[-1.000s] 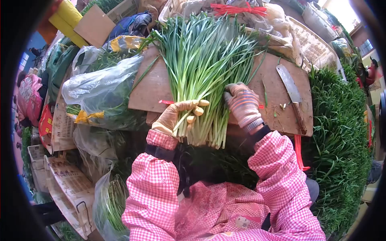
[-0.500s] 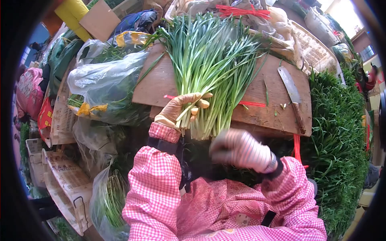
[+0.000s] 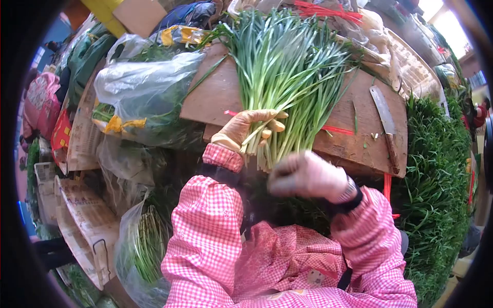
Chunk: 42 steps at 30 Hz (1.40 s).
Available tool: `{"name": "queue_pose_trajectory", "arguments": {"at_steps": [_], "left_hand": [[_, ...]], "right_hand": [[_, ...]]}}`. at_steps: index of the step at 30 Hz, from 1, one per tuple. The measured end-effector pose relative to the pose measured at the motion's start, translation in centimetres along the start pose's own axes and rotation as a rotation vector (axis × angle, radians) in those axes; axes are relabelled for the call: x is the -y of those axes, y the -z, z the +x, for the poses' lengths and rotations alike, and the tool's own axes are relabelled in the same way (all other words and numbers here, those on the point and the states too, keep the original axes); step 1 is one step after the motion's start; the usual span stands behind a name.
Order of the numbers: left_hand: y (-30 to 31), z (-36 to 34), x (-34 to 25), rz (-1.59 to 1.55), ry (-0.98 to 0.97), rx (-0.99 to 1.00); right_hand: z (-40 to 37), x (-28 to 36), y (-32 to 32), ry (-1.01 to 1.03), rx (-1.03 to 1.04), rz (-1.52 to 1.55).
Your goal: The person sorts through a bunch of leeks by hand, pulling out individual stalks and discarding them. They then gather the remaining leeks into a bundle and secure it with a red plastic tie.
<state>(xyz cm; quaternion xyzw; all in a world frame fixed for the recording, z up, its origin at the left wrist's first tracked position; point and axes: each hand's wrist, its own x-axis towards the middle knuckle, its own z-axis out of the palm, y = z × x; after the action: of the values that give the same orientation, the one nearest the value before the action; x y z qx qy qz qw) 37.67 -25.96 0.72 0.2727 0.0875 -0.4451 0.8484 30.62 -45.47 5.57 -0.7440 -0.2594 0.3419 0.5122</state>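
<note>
A large bunch of long green stalks with pale ends (image 3: 287,87) lies on a brown wooden board (image 3: 215,97). My left hand (image 3: 246,131), in a tan glove, is wrapped round some of the stalks near their pale lower ends. My right hand (image 3: 308,177), gloved and blurred by motion, is just below the cut ends at the board's near edge; its fingers are smeared. Red ties (image 3: 338,130) lie partly under the bunch. Right of it on the board rests a knife (image 3: 383,110) with a wooden handle, beside small stalk scraps (image 3: 374,136).
Clear plastic bags of greens (image 3: 149,84) stand at the left, with another bag of stalks (image 3: 149,246) below. Pale crates (image 3: 84,220) are at the far left. A tall heap of greens (image 3: 436,190) fills the right side. More red ties (image 3: 328,11) lie beyond the board.
The view has shifted, so the board and bunch appear farther right and slightly higher. My left hand still grips the stalks. My right hand remains blurred near the pale ends.
</note>
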Motion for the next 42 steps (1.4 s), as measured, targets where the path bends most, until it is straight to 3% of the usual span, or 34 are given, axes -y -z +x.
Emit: {"name": "queue_pose_trajectory", "arguments": {"at_steps": [2, 4, 6, 9, 12, 14, 15, 16, 18, 19, 20, 22, 25, 26, 28, 31, 32, 34, 35, 38, 39, 40, 42], "left_hand": [[0.4, 0.3, 0.1, 0.040, -0.003, -0.019], [0.3, 0.4, 0.3, 0.004, 0.011, -0.016], [0.5, 0.7, 0.4, 0.107, 0.002, -0.046], [0.7, 1.4, 0.6, 0.118, 0.033, -0.054], [0.9, 2.0, 1.0, 0.057, 0.032, -0.091], [0.7, 1.8, 0.6, 0.063, 0.040, -0.054], [0.7, 1.6, 0.6, 0.061, 0.047, -0.039], [0.9, 1.7, 0.7, 0.052, 0.056, -0.041], [0.8, 1.9, 0.6, 0.043, 0.075, -0.043], [0.9, 1.9, 0.6, 0.024, 0.095, -0.034], [0.9, 1.9, 0.4, 0.038, 0.082, -0.029], [1.0, 1.9, 0.7, 0.050, 0.057, -0.027], [1.1, 2.1, 0.8, 0.153, 0.061, -0.091], [1.1, 2.1, 0.8, 0.182, 0.056, -0.103], [0.8, 2.0, 0.5, 0.187, 0.055, -0.118], [1.2, 2.5, 1.1, 0.151, 0.045, -0.152], [1.5, 2.8, 1.4, 0.120, 0.034, -0.143], [1.5, 2.7, 1.2, 0.131, 0.043, -0.127], [1.5, 2.5, 1.1, 0.143, 0.047, -0.123], [0.7, 1.6, 0.6, 0.227, 0.034, -0.125], [0.6, 1.3, 0.6, 0.269, 0.029, -0.159], [0.3, 1.0, 0.6, 0.316, 0.028, -0.191], [-0.4, 0.3, 0.7, 0.294, -0.018, -0.132]], "right_hand": [[-1.3, 0.1, -2.3, -0.009, -0.191, -0.098], [-1.0, 0.3, -2.7, 0.039, -0.506, -0.630], [0.1, -0.5, -2.9, 0.069, -0.562, -0.945], [0.8, -1.7, -4.3, -0.117, -0.430, -1.070], [-1.0, -1.2, -5.5, -0.123, -0.162, -0.695], [-2.7, -0.1, -6.4, -0.162, 0.170, 0.268], [-3.0, 1.4, -6.3, -0.234, 0.307, 0.308], [-3.2, 2.0, -6.5, -0.151, 0.235, 0.214], [-2.0, 3.2, -6.3, 0.173, -0.230, -0.726], [-0.5, 2.7, -6.4, 0.121, -0.305, -1.155], [0.1, 2.9, -6.2, 0.106, -0.326, -1.316], [2.8, 0.9, -6.8, -0.302, -0.401, -1.185], [2.6, 1.6, -6.8, -0.210, -0.139, -1.380], [3.1, 2.3, -6.2, -0.390, 0.305, -1.104], [0.3, -0.5, -7.9, 0.269, 0.182, -0.286], [0.4, 3.2, -7.6, -0.180, 0.191, -0.868], [0.6, 3.5, -6.9, -0.121, -0.016, -0.999], [2.1, 2.4, -6.2, -0.094, -0.221, -1.240], [3.1, -0.1, -7.0, -0.181, -0.427, -1.357], [1.3, 2.6, -7.4, -0.231, 0.412, -0.980], [-1.7, -1.0, -8.0, 0.212, 0.130, -0.136], [-2.2, 0.4, -8.2, 0.031, 0.150, -0.160], [-3.3, 0.9, -7.1, -0.163, -0.208, -0.011]]}}
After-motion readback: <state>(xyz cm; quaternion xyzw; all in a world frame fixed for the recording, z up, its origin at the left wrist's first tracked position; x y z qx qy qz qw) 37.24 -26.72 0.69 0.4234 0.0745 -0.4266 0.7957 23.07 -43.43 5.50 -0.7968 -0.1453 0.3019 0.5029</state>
